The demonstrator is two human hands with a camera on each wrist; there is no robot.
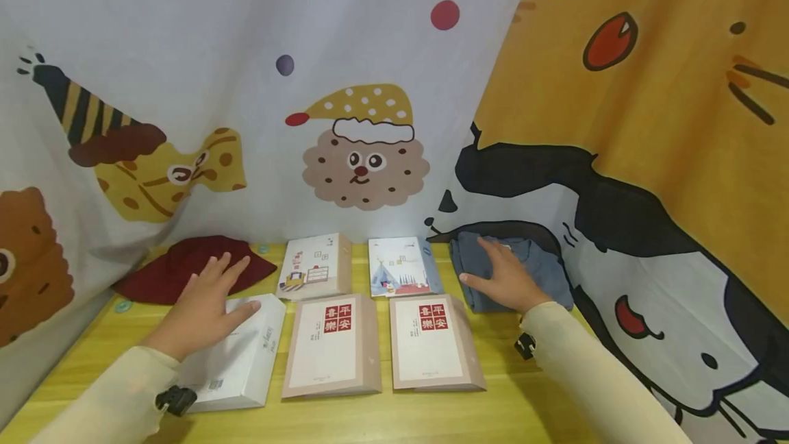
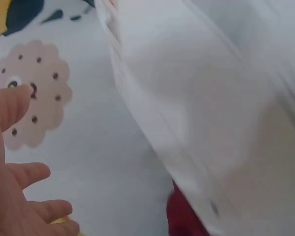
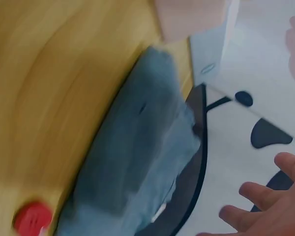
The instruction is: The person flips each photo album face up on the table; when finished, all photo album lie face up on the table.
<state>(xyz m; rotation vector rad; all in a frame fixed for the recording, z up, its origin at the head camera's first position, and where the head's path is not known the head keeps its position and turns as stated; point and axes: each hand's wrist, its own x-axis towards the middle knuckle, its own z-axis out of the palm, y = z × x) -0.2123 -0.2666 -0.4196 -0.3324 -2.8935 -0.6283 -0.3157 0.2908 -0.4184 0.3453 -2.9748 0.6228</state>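
Observation:
My left hand (image 1: 200,307) is held with fingers spread over a white box (image 1: 261,344). Its fingertips overlap the dark red hat (image 1: 185,266) behind. In the left wrist view the white box (image 2: 187,108) fills the right side, apart from the hand (image 2: 2,187), with a bit of the hat (image 2: 184,214) below. My right hand (image 1: 511,276), fingers extended and thumb out, hovers over folded blue-grey clothing (image 1: 548,269). The right wrist view shows that hand (image 3: 275,206) beside the clothing (image 3: 132,142). Neither hand holds anything.
Two beige boxes with red characters, one left (image 1: 323,362) and one right (image 1: 431,362), lie mid-table. Behind them are two illustrated boxes (image 1: 308,269) (image 1: 401,269). A printed curtain (image 1: 259,12) hangs behind. A red round object (image 3: 33,217) lies on the wooden table (image 3: 49,113).

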